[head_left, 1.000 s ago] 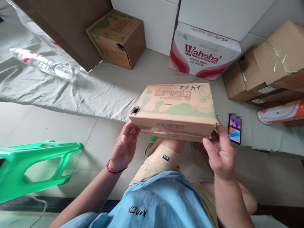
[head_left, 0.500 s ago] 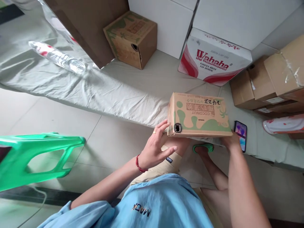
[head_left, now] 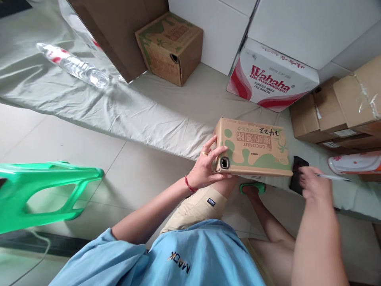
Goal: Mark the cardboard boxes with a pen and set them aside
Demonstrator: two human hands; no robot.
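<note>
Pale tiled floor (head_left: pixel 74 127) below, smooth white wall (head_left: pixel 285 24) behind. Between them, a long bench under wrinkled grey-green cloth (head_left: pixel 143 115). At its near left, a bright green plastic stool (head_left: pixel 18 178) on the floor. Along the bench, from left to right: a tall plain brown box (head_left: pixel 116 35), a coconut box (head_left: pixel 171 49) beside it, a white-and-red Wahaha water carton (head_left: pixel 270 79), then stacked brown cartons (head_left: pixel 342 103). At the bench's front edge, before the knees, a flat coconut carton (head_left: pixel 253 145), printed face up and lettering upside down to the wearer. Lying far left, a clear water bottle (head_left: pixel 74 67). Left forearm angled in from below; left hand (head_left: pixel 204 163) at the carton's near-left corner, fingers parted over top and end, thumb along the near edge. Right forearm reaching up past the carton; right hand (head_left: pixel 317 182) blurred, fingers curled around a slim pen (head_left: pixel 336 177), exact grip impossible to tell. Partly behind that hand, a dark phone (head_left: pixel 299 163).
</note>
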